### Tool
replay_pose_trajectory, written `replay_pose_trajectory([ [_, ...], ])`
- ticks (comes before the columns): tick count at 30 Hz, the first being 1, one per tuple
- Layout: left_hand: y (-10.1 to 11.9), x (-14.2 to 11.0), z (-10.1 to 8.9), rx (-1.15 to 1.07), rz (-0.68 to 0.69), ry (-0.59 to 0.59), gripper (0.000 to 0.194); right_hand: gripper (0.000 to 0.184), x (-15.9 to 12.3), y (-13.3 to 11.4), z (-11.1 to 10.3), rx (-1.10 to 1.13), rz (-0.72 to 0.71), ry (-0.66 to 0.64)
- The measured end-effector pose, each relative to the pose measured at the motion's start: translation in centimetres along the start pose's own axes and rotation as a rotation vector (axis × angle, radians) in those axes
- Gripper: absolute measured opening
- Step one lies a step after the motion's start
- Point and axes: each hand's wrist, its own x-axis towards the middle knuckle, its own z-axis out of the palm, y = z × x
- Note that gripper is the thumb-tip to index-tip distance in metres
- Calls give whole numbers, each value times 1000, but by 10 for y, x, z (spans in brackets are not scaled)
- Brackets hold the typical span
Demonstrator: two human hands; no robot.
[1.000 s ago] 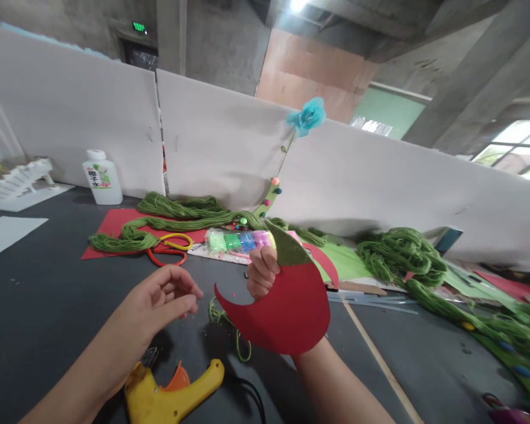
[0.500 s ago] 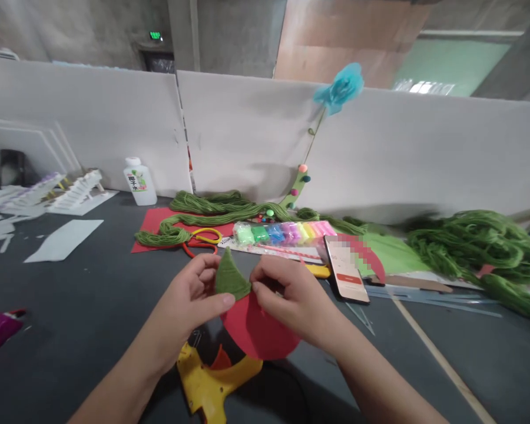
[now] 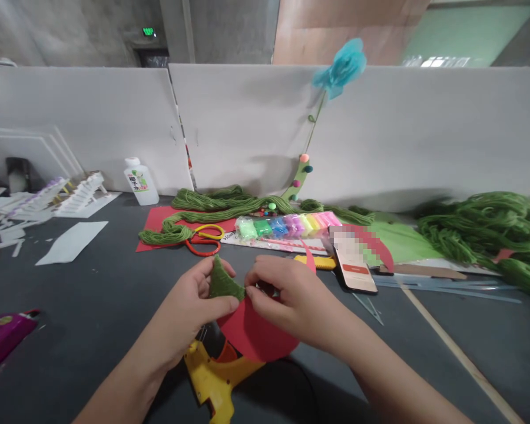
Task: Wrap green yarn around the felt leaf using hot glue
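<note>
My left hand (image 3: 194, 297) is closed on a small green yarn-wrapped piece (image 3: 224, 282) with a pointed top, its thumb along the lower edge. My right hand (image 3: 282, 291) pinches at the right corner of the same piece; the exact spot under its fingertips is hidden. Below both hands lies a red paper shape (image 3: 258, 333) with a curved lower edge, partly covered by my right hand. A yellow glue gun (image 3: 216, 380) rests on the table under the red paper and close to my left wrist.
Behind my hands are scissors (image 3: 207, 238), green yarn skeins (image 3: 216, 206), packs of coloured clay (image 3: 287, 225), a yellow cutter (image 3: 320, 261) and a phone (image 3: 353, 265). A white bottle (image 3: 141, 182) stands back left. More yarn (image 3: 477, 229) lies right, a purple device (image 3: 6, 338) left.
The green piece has tilted and moved slightly left and down with both hands. My view has shifted a little; the grips look the same.
</note>
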Motion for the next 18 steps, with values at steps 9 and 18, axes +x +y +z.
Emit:
replay_pose_trajectory([
  [9,4,1,-2,-2,37,-54,19,13,3,3,-2,22,16,-32],
  [18,6,2,-4,128,30,-42,17,13,3,7,2,0,16,-50],
])
